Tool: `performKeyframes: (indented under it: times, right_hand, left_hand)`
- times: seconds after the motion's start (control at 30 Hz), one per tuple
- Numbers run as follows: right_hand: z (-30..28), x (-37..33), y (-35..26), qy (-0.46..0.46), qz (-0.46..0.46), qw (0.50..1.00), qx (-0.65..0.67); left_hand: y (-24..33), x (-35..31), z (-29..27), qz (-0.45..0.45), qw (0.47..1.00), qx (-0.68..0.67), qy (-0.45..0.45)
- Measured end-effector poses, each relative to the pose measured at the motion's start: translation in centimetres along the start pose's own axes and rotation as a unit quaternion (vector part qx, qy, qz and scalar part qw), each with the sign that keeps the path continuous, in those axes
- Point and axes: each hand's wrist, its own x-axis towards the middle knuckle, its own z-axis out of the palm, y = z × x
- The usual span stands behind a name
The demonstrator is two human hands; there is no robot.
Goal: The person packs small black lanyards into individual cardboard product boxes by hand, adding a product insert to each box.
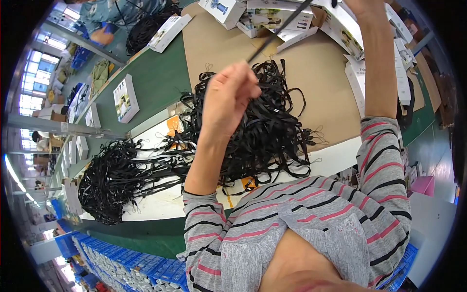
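A tangled heap of black lanyards (265, 126) with thin loop cords lies on the table in front of me. My left hand (231, 90) is above it, fingers closed around one black lanyard strap (282, 35). That strap runs taut and slanting from the hand up to the top edge of the view. My right hand (362, 7) is raised at the far right, above the white boxes. Its fingers are cut off by the top edge, so what they hold is hidden. A second bundle of black lanyards (109, 182) lies to the left, its straps trailing toward the heap.
White printed boxes (279, 17) are piled at the back on a brown cardboard sheet (326, 102). More boxes (126, 100) stand along the green table (160, 78) at left. Another person's hand (102, 36) shows at the far left. Blue crates (131, 265) are at lower left.
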Motion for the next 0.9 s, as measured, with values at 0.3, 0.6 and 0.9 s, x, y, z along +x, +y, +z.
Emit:
performKeyframes:
  times: [0.3, 0.6, 0.9]
  right_hand:
    - [0.9, -8.2, 14.0, -0.299, 0.178, 0.882, -0.317]
    - [-3.6, -9.6, 11.4, -0.08, -0.134, 0.943, -0.294]
    - [-6.5, -7.6, 10.8, 0.002, 0.051, 0.972, -0.231]
  left_hand:
    - [7.2, 1.1, 1.1, 0.218, 0.96, -0.172, 0.032]
    - [-3.2, -0.1, -2.3, -0.036, 0.97, -0.174, 0.167]
    - [-12.1, -0.1, -0.5, -0.143, 0.961, -0.227, 0.073]
